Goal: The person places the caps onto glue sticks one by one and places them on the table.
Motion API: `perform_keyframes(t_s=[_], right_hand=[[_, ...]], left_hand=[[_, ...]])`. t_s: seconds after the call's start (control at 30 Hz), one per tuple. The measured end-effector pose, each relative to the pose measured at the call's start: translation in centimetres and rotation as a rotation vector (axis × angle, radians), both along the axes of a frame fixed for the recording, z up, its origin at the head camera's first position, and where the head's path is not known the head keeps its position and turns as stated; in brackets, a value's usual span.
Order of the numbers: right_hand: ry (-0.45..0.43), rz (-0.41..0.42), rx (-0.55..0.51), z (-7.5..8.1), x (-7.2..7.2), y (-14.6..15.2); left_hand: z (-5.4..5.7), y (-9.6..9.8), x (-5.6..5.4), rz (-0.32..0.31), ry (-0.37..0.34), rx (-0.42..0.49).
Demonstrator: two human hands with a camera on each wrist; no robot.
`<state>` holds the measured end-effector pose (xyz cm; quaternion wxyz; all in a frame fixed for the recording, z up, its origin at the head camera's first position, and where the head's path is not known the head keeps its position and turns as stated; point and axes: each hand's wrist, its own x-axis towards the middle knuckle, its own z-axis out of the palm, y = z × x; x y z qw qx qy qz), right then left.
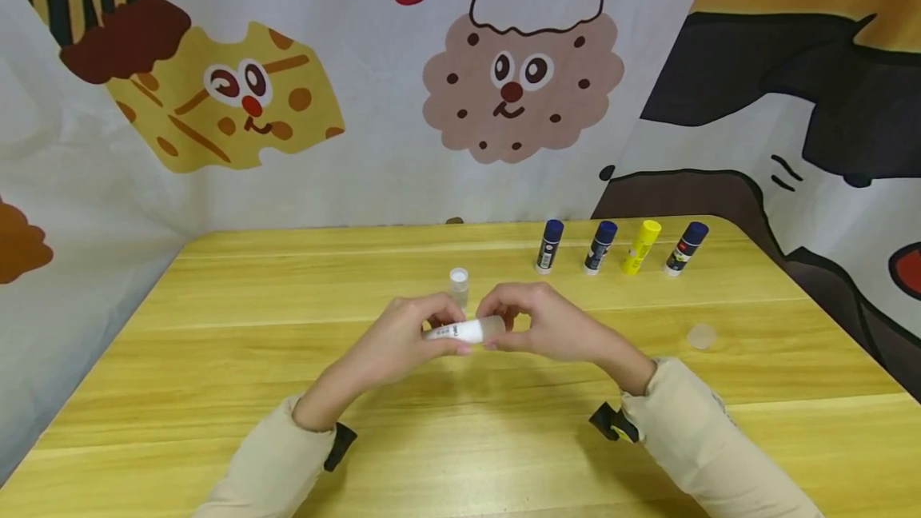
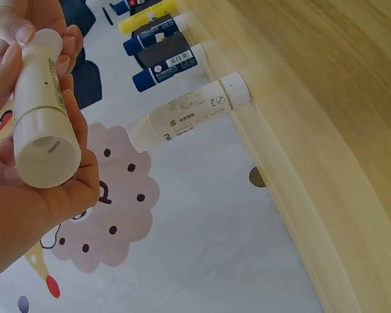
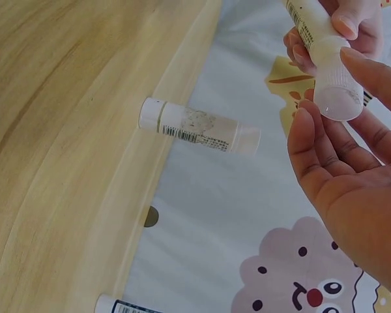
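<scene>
Over the middle of the table, both hands hold a white glue stick [image 1: 468, 332] lying nearly level. My left hand [image 1: 403, 342] grips its body, thumb in front and fingers behind. At the other end, the thumb and fingers of my right hand [image 1: 550, 326] pinch the frosted, see-through cap [image 3: 339, 101]. The left wrist view looks onto the round base [image 2: 49, 160] of this stick. Just beyond the hands, a second white glue stick [image 2: 189, 111] with a clear cap stands upright; the fingers partly cover it in the head view.
A row of glue sticks stands at the back right: navy-capped ones [image 1: 549, 246] [image 1: 600, 248] [image 1: 686, 249] and a yellow one [image 1: 641, 247]. A small pale round thing [image 1: 701, 336] lies on the wooden table [image 1: 237, 302] at right. A printed cloth [image 1: 374, 102] hangs behind.
</scene>
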<state>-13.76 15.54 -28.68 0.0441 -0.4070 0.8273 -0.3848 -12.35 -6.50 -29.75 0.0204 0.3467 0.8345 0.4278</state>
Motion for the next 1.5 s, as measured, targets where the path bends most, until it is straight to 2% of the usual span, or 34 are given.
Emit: perform_keyframes(t_s=[0.23, 0.8, 1.5], right_hand=[[-0.012, 0.033, -0.016, 0.1, 0.15, -0.05], [-0.025, 0.05, -0.023, -0.07, 0.37, -0.49], [-0.037, 0.052, -0.036, -0.3, 0.43, -0.72]], left_hand=[[0.02, 0.01, 0.08, 0.014, -0.006, -0.013], [0.12, 0.43, 0.2, 0.019, -0.008, -0.038], [0.18, 0.55, 0.3, 0.034, 0.029, -0.045]])
